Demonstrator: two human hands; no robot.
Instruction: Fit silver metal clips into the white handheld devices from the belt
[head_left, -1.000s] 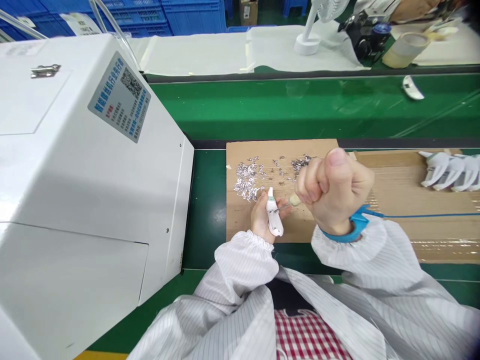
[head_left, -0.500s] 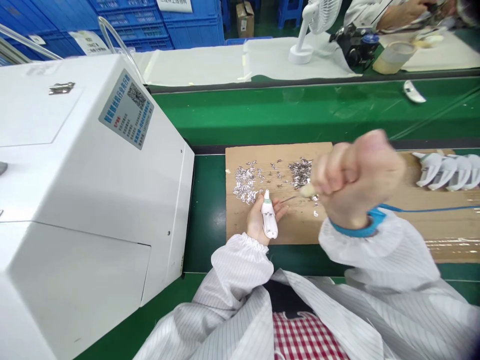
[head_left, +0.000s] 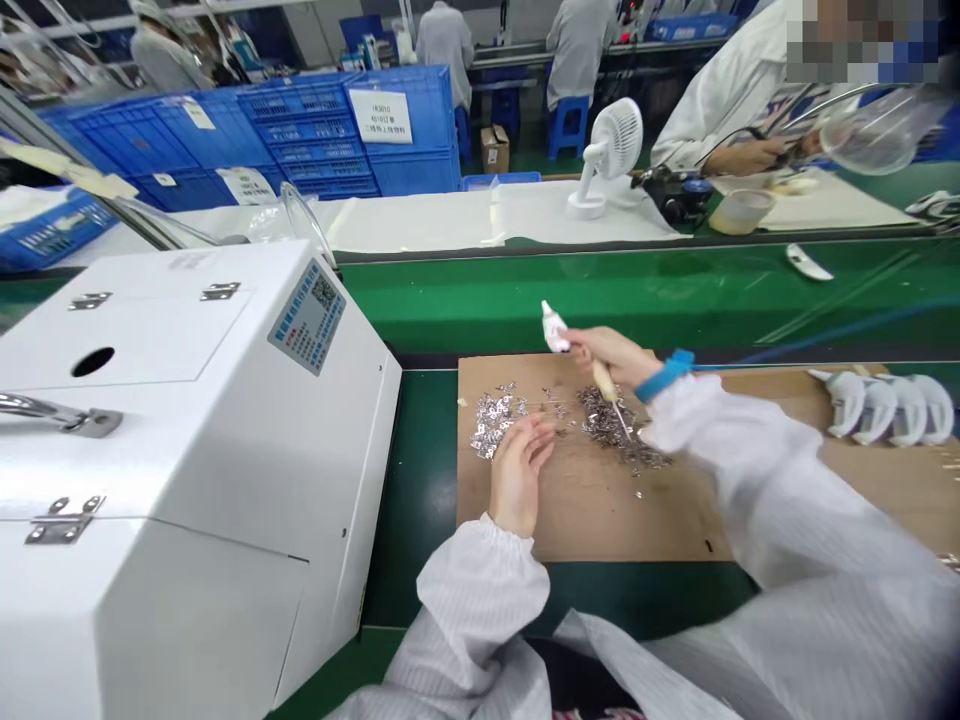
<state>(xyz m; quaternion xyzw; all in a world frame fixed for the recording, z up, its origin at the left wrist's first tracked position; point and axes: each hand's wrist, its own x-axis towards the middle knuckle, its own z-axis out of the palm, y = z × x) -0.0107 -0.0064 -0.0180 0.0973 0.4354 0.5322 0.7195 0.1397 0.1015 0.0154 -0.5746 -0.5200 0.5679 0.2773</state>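
My right hand [head_left: 611,352] is held over the far edge of the cardboard, closed on a white plastic housing [head_left: 553,328] with a narrow tip. The same hand grips a thin-shafted hand tool by its cream handle [head_left: 603,380]; the shaft points down toward a pile of small dark metal pieces [head_left: 600,415]. My left hand [head_left: 517,470] is over the cardboard beside a pile of shiny flat metal pieces [head_left: 493,422]. Its fingers are loosely bent and apart, and nothing shows in them. The left thumb is mostly hidden.
A cardboard sheet [head_left: 600,520] covers the green bench. On the left stands a white machine [head_left: 225,480]. Several white curved housings [head_left: 877,408] lie at the right. Past the green ledge are a white fan [head_left: 611,150] and a co-worker's hands [head_left: 757,155].
The white housing has passed from my left hand to my right, which moved left and away from me. My left hand has turned over toward the metal pieces. The view has tilted up.
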